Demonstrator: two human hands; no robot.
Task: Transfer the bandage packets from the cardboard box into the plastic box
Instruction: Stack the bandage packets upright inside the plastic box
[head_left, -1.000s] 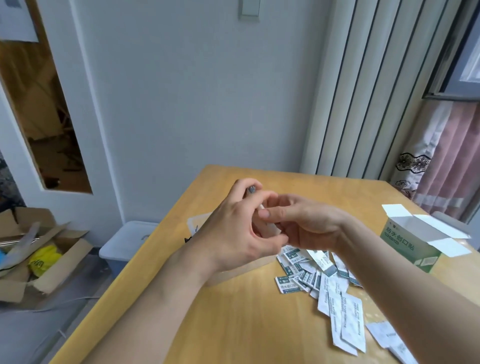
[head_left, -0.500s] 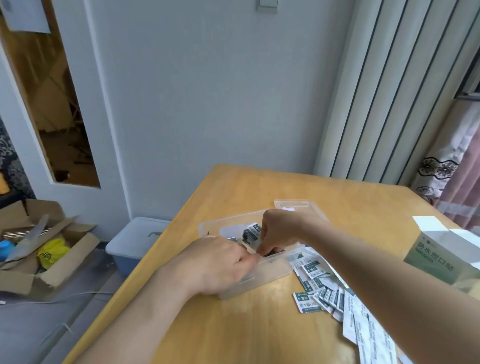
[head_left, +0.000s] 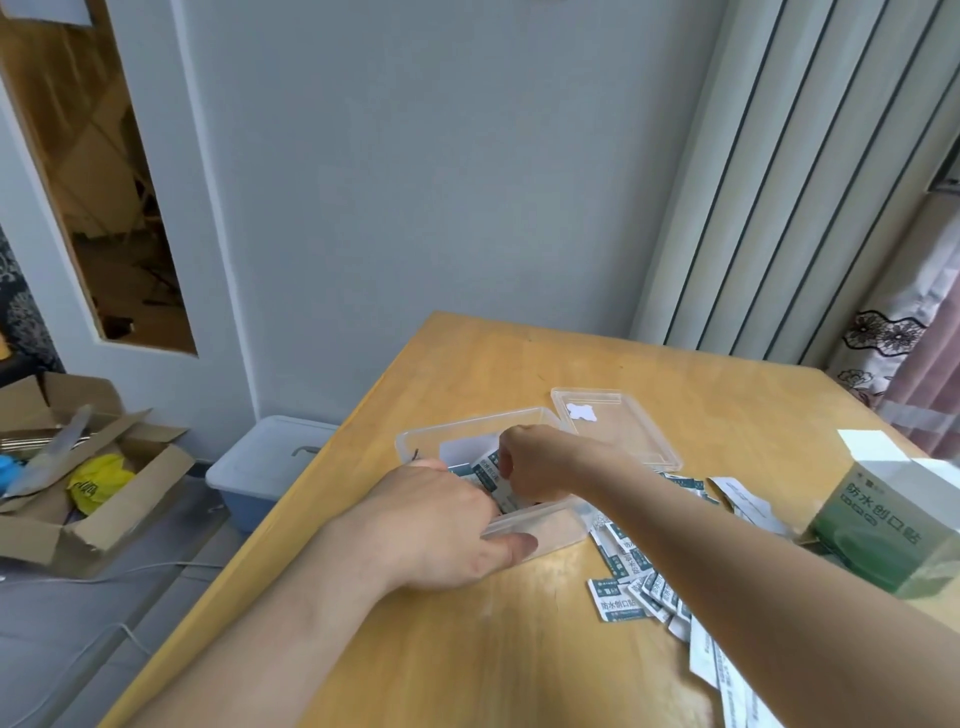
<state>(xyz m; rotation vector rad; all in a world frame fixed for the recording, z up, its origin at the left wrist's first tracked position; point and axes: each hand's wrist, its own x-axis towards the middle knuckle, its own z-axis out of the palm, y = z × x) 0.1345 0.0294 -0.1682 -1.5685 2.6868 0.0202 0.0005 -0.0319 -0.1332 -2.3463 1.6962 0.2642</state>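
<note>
Hands (head_left: 535, 462) w/ packets (head_left: 493, 475) in plastic box (head_left: 540, 530) (lid (head_left: 618, 431) off)

Left hand (head_left: 441, 525) lies palm down, thumb extended toward the right. Right hand (head_left: 535, 462) is curled, fingers closed and knuckles up. Both forearms extend forward, bare.

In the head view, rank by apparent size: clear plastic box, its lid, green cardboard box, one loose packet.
1. Clear plastic box
2. and 3. lid and green cardboard box: look alike; the cardboard box is cut off and nearer, so unsure
4. Loose packet
</note>
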